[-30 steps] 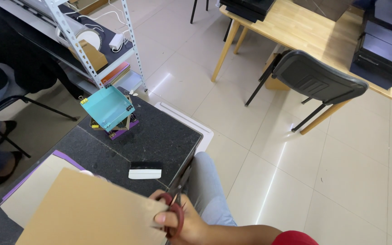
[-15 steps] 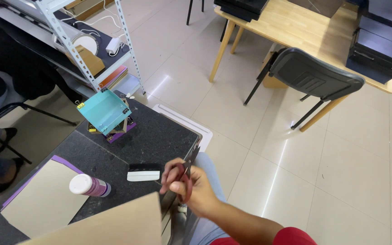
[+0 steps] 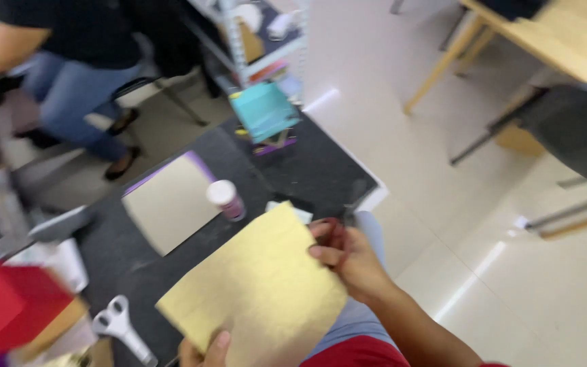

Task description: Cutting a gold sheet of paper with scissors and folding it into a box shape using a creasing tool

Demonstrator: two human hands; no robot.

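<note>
The left hand pinches the near edge of a yellow sheet; the right hand, at its far edge, grips red-handled scissors. Left of the sheet white scissors lie on the dark table. Beyond it stand a bottle, card and teal box.

red box lower left, teal box on table's far end

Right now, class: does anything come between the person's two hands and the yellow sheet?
No. The right hand grips the yellow sheet at its upper edge, and the left hand pinches its lower edge. Nothing visible lies between.
</note>
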